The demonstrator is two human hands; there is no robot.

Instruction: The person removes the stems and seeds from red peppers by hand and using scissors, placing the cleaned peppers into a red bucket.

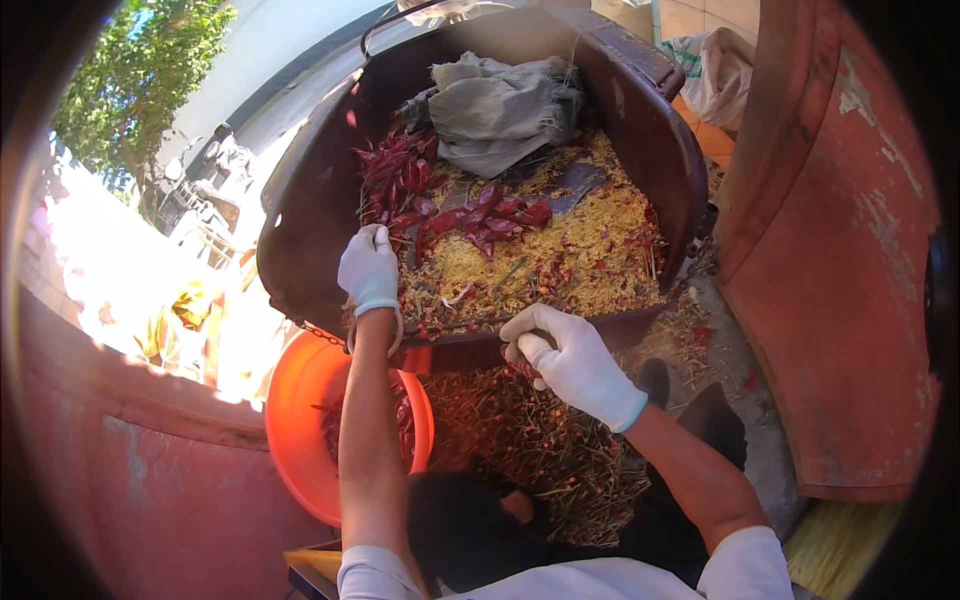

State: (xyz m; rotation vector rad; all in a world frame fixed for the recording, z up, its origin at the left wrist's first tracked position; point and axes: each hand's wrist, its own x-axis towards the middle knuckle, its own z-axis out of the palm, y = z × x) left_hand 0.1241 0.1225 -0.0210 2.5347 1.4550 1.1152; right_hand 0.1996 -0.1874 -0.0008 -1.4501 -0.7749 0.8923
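Observation:
My left hand point(370, 268), in a white knit glove, is at the lower left of the pile of dried red chili peppers point(397, 169); its fingertips touch the stems there, and whether it grips one is unclear. Gloved as well, my right hand point(574, 367) is curled around a dried red chili point(519, 363) just outside the near rim of a dark metal cart tray point(480, 352). More chilies point(487, 217) lie mid-tray, on a spread of yellow seeds point(585, 255) mixed with red scraps. Below my left forearm, an orange plastic basin point(296, 420) holds red chilies.
A crumpled grey woven sack point(495, 109) lies at the tray's far end. Stems and chili debris point(555, 465) cover the ground between my legs. Worn red metal doors point(832, 300) flank both sides. A chain point(322, 332) hangs by the tray's left corner. A parked motorcycle point(206, 199) stands outside.

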